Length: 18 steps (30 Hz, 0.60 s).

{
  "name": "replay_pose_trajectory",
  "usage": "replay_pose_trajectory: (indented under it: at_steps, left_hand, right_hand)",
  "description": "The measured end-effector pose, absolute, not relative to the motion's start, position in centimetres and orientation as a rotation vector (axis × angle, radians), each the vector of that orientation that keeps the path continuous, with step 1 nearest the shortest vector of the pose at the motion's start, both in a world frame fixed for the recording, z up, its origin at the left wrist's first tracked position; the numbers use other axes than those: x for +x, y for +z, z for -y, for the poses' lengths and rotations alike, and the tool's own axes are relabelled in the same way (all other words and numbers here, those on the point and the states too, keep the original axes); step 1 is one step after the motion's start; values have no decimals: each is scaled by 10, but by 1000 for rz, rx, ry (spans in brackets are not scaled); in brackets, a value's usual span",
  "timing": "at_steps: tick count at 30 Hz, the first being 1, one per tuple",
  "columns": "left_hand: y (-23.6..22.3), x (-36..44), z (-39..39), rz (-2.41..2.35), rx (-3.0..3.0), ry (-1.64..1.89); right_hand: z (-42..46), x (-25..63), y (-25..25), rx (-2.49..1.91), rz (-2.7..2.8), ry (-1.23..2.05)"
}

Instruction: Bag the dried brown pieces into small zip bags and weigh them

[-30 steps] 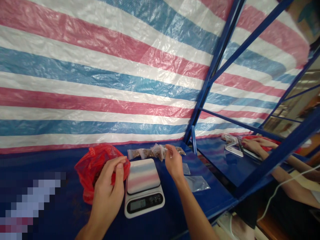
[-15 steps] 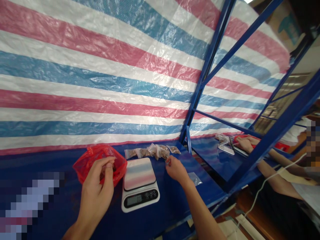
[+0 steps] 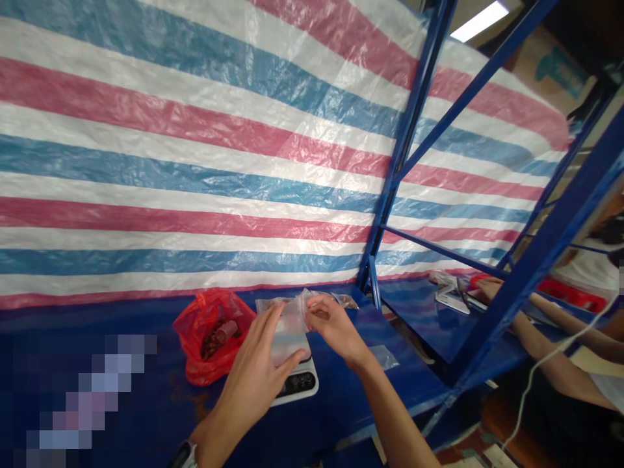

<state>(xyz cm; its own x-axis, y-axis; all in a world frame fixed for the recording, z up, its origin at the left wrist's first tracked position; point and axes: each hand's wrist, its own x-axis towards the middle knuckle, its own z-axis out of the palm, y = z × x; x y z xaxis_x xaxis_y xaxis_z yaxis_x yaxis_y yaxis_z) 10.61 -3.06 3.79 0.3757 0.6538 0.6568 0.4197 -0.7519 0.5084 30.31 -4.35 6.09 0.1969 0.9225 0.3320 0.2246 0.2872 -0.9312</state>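
Observation:
My right hand [image 3: 336, 328] pinches a small clear zip bag [image 3: 295, 315] over the white kitchen scale [image 3: 303, 385]. My left hand [image 3: 263, 357] is open above the scale's left side, thumb apart, fingertips close to the bag; whether they touch it I cannot tell. Most of the scale and its display is hidden by this hand. Left of it stands an open red plastic bag [image 3: 192, 325], holding brown pieces [image 3: 210, 343] and a small clear cup [image 3: 226, 332]. Behind my hands lie small filled zip bags [image 3: 347, 301], mostly covered.
A flat clear bag [image 3: 384, 357] lies on the blue table [image 3: 341, 406] to the right. Blue metal posts [image 3: 390, 188] rise beyond, before a striped tarp [image 3: 195, 169]. Farther right, a co-worker's arms [image 3: 541, 344] reach over another blue table near a white scale [image 3: 451, 300].
My left hand has left the red bag and moved right, over the scale. My right hand has moved slightly left and now shows a clear zip bag. The view has shifted slightly.

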Motion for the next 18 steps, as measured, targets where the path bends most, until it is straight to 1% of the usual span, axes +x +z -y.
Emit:
replay_pose_trajectory:
  at_steps: [3, 6, 13, 16, 18]
  left_hand:
    - [37, 113, 25, -947, 2343, 1327]
    - [42, 113, 20, -903, 2337, 1332]
    - [59, 105, 22, -854, 2212, 1426]
    - [63, 96, 18, -916, 2039, 1457]
    - [67, 85, 12, -1003, 1859, 1487]
  right_hand:
    - [49, 285, 71, -1083, 1342, 857]
    - [51, 275, 78, -1028, 1354, 897]
    - [47, 271, 85, -1085, 1315, 767]
    - [44, 272, 83, -1083, 1339, 738]
    - [40, 273, 76, -1127, 1340, 641]
